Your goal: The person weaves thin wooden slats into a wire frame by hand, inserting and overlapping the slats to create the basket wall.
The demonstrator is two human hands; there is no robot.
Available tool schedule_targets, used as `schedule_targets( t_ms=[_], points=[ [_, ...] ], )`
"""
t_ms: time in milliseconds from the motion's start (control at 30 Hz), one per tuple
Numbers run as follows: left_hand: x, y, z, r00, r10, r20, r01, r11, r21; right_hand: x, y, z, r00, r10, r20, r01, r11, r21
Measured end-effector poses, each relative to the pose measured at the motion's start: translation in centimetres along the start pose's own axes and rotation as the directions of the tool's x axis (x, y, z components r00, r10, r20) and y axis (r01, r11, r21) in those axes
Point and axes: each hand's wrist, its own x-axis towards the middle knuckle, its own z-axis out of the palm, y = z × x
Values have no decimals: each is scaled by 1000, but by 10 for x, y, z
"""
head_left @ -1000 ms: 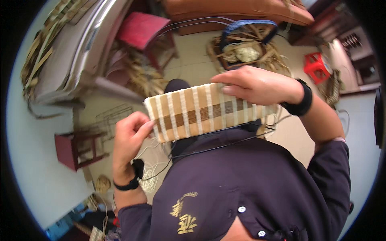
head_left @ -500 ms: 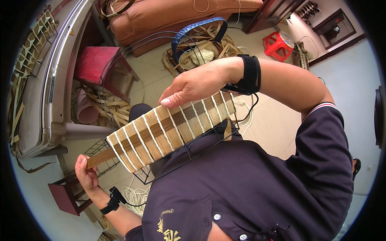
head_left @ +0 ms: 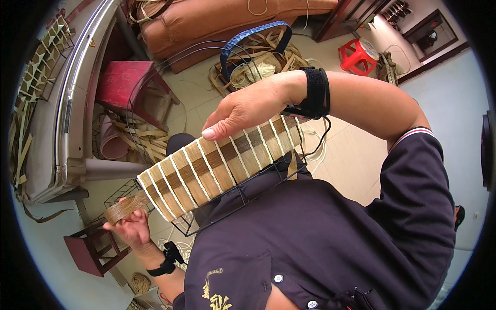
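Note:
A black wire frame (head_left: 243,195) rests across my lap, slanting up to the right. Its upper face carries a panel of tan fibre strips (head_left: 235,165), crossed by several white cords, with a brown band along the middle. My right hand (head_left: 253,106) grips the panel's far edge, thumb on top; its other fingers are hidden. Out of the panel's left end comes a brown fibre strip (head_left: 124,207), bent over in a curve. My left hand (head_left: 135,227) holds this loose end with curled fingers, palm upward, partly covered by the strip.
Beyond the panel stand a red wooden stool (head_left: 124,85), a blue-handled basket (head_left: 258,28) amid pale strips and cord, and a brown sofa (head_left: 222,26). A red plastic stool (head_left: 356,57) is far right. At left are a metal-edged table (head_left: 67,111) and a dark red stool (head_left: 85,256).
My left hand has moved right, closer to the panel's end, and turned palm up. The brown strip, straight before, now bends over. My right hand has shifted slightly left.

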Motion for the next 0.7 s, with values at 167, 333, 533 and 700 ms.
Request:
schedule_targets(
  t_ms=[167, 333, 533, 700],
  points=[
    [7, -8, 41, 961, 79, 267, 100, 796, -597, -3, 3, 0, 1000, -27, 1, 27, 999, 40],
    [1, -34, 86, 984, 134, 114, -22, 736, -676, -5, -2, -1, 999, 7, -39, -7, 1000, 7],
    [-2, -45, 82, 951, 233, 202, 12, 629, -777, -4, 2, 0, 998, 9, -59, -9, 1000, -13],
    [-3, -18, 62, 959, 279, -43, -202, 572, -795, -4, 6, 0, 997, 25, -76, -26, 1000, -11]
  ],
)
